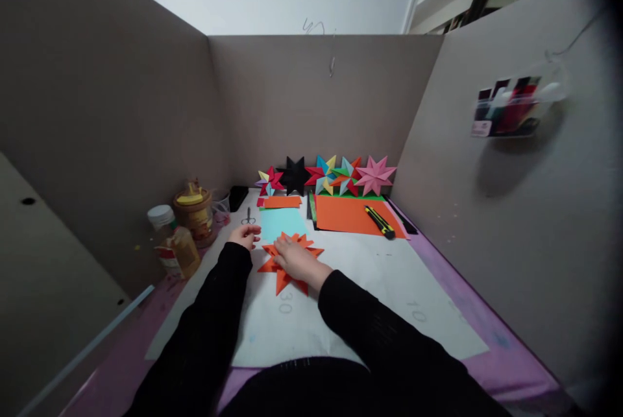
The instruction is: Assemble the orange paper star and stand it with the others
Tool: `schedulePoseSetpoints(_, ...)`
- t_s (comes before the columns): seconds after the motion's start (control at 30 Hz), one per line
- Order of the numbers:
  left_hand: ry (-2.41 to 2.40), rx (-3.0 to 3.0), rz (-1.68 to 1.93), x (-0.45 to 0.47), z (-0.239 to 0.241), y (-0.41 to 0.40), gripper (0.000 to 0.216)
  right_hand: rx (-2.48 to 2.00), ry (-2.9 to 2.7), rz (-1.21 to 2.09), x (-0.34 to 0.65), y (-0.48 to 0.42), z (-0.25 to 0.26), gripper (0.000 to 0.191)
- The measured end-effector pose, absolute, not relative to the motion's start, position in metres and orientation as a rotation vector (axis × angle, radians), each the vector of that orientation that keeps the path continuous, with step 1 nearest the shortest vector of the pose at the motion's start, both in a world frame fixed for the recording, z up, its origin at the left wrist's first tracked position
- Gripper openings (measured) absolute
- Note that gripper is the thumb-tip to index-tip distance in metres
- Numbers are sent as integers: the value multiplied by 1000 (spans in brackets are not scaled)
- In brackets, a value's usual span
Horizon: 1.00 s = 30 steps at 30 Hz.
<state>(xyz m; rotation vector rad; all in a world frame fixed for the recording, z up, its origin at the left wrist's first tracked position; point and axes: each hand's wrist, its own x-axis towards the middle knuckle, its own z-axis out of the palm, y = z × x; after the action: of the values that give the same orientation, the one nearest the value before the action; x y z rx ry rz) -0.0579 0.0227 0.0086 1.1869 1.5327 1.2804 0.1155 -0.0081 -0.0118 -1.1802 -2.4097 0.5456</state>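
An orange paper star point(287, 268) lies flat on the white mat point(370, 287) in front of me. My right hand point(298, 259) rests on top of it, fingers stretched flat and pressing it down. My left hand point(244, 234) sits just left of the star, at the corner of a light blue paper sheet point(283, 222); its fingers are loosely curled and hold nothing I can see. Small scissors point(248, 216) lie just beyond the left hand.
Several finished paper stars point(326, 175) lean against the back wall. An orange sheet point(353, 214) with a yellow-black utility knife point(380, 221) lies at the back right. Glue bottles point(182, 235) and a jar stand at the left. Cardboard walls enclose three sides.
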Motion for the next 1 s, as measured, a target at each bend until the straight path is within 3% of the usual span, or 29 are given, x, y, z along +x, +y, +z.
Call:
schedulePoseSetpoints(0.37, 1417, 1126, 1283, -54, -2, 28, 24, -1303, -2568, 465, 111, -21, -24, 71)
schedulePoseSetpoints(0.47, 1377, 1222, 1252, -45, -13, 29, 21, -1293, -2566, 490, 110, -20, -24, 68)
schedulePoseSetpoints(0.53, 1379, 1305, 1244, -42, -20, 30, 18, -1267, -2532, 591, 112, -15, -24, 64)
schedulePoseSetpoints(0.67, 1409, 1818, 1226, -40, -21, 26, 28, -1062, -2063, 1100, 132, 3, -21, 68)
schedulePoseSetpoints(0.83, 1473, 2431, 479, -21, -7, 5, 49, -1079, -1575, 1050, 174, 15, -26, 45)
schedulePoseSetpoints(1.0, 1524, 2462, -115, 1, -7, -12, 65, -1241, -1478, 1014, 190, 14, -39, 45)
